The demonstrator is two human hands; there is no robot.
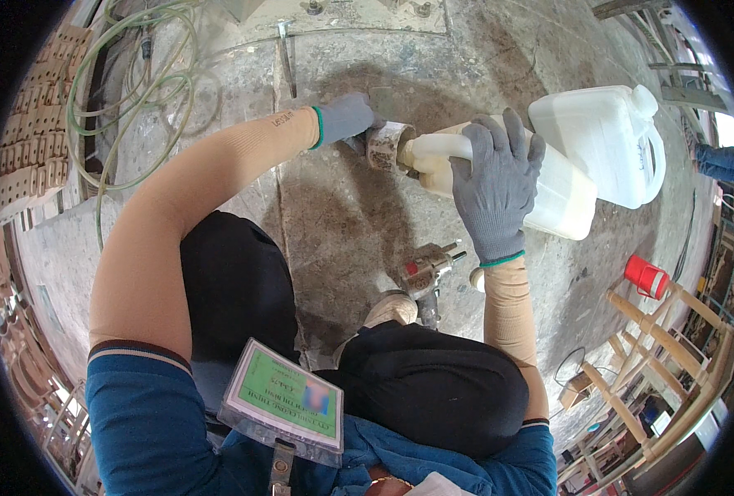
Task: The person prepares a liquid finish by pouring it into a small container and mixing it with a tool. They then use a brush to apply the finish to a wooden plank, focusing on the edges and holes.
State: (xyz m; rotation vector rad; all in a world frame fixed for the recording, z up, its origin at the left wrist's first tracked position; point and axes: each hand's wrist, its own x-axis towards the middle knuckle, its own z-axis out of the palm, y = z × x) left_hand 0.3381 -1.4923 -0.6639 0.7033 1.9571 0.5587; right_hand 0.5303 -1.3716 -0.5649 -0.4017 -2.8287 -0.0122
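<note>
My left hand (347,117), in a grey knit glove, is closed at the far side of a stained cup (386,147) and holds it near the floor; its fingertips are partly hidden. My right hand (496,178), gloved the same way, grips a whitish plastic jug (561,194) at its handle. The jug is tipped on its side, with its mouth turned left against the cup's opening. Yellowish-white liquid shows through the jug's wall. Nearer to me, a metal spray gun (421,279) stands on the floor beside my shoe (390,309). A round white cap (477,279) is by my right wrist.
A second white jug (602,140) sits right of the tipped one. Coiled clear hose (186,83) lies at the far left, near stacked drilled wooden parts (40,124). Wooden frames (656,347) and a red bucket (645,277) are at the right. An ID badge (286,398) hangs before me.
</note>
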